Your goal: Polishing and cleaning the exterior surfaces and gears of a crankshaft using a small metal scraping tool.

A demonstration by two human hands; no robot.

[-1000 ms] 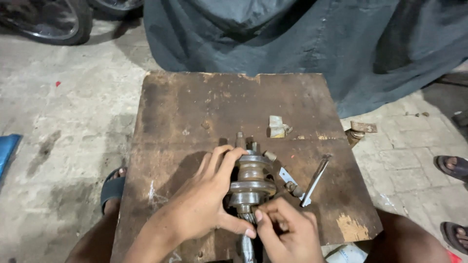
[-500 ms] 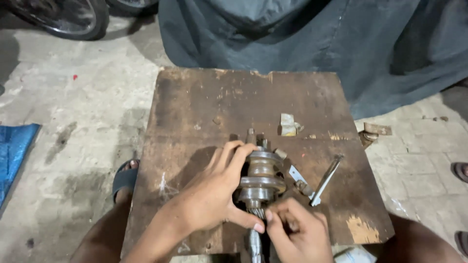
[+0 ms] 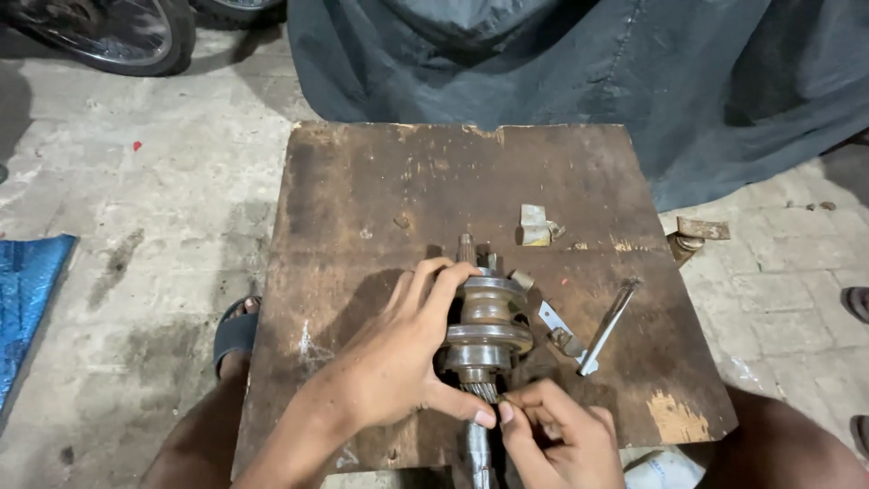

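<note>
A metal crankshaft (image 3: 486, 321) lies on a worn wooden board (image 3: 434, 199), its shaft ends pointing toward and away from me. My left hand (image 3: 398, 362) grips it around the round webs, fingers over the top and thumb near the splined shaft (image 3: 480, 391). My right hand (image 3: 561, 444) sits just below, fingertips pinched together at the splined end beside my left thumb. Whatever small thing those fingers pinch is hidden.
On the board right of the crankshaft lie a slim metal rod (image 3: 608, 326), a small flat bracket (image 3: 554, 328) and a small pale metal piece (image 3: 536, 226). A dark cover (image 3: 588, 81) drapes behind the board. A tyre (image 3: 109, 36) stands far left, a blue sheet (image 3: 27, 290) lies left.
My hands keep the same hold on the crankshaft. The view has shifted slightly, so the board sits more to the right and the blue sheet shows at the left.
</note>
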